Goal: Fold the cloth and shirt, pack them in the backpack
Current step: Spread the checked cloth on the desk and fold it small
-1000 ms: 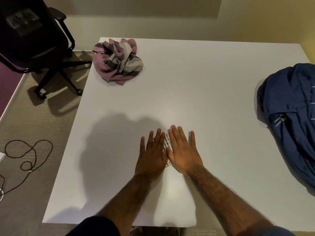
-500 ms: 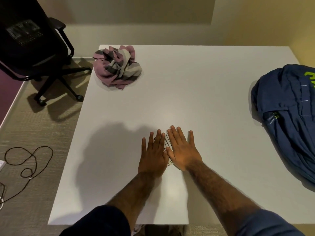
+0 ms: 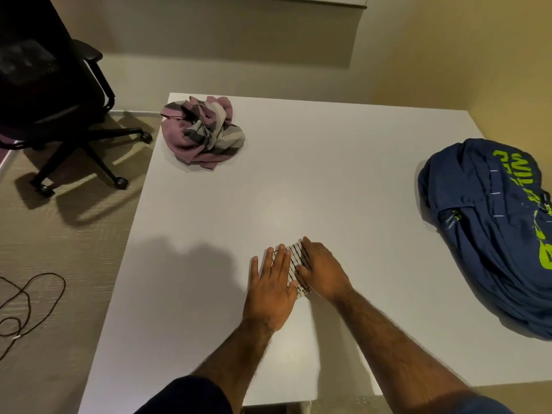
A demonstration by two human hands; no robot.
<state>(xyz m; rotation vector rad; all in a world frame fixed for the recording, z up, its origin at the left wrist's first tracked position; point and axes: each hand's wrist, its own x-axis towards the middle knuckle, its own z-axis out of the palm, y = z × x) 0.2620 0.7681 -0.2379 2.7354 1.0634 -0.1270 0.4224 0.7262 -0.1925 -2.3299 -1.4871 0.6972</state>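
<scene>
A: Folding was the step we had in hand. Our left hand (image 3: pixel 271 289) lay flat, fingers spread, on the left part of the small striped cloth (image 3: pixel 295 265), and our right hand (image 3: pixel 321 268) pressed on its right part with the fingers bent down over the edge. Neither hand gripped it that we could see; both only bore down on it.

B: Where did the cloth lie?

A: Near the front middle of the white desk (image 3: pixel 328 174), already a small packet, mostly hidden under our hands. We judged it nearly done. The shirt (image 3: pixel 203 132), pink with grey stripes, sat crumpled at the far left corner, well apart from us, not yet folded. The blue backpack (image 3: pixel 490 234) lay on its side at the right edge; we could not tell whether its zip was open.

B: What did the next move call for?

A: We thought one hand should pin the fold while the other lifted, since a packet that small might spring open. Then came a long reach left for the shirt.

B: And the room?

A: The desk was smooth and bare but for those three things. A black office chair (image 3: pixel 53 94) stood on the carpet at the left, a thin cable (image 3: pixel 30 294) looped on the floor, and plain walls stood behind.
</scene>
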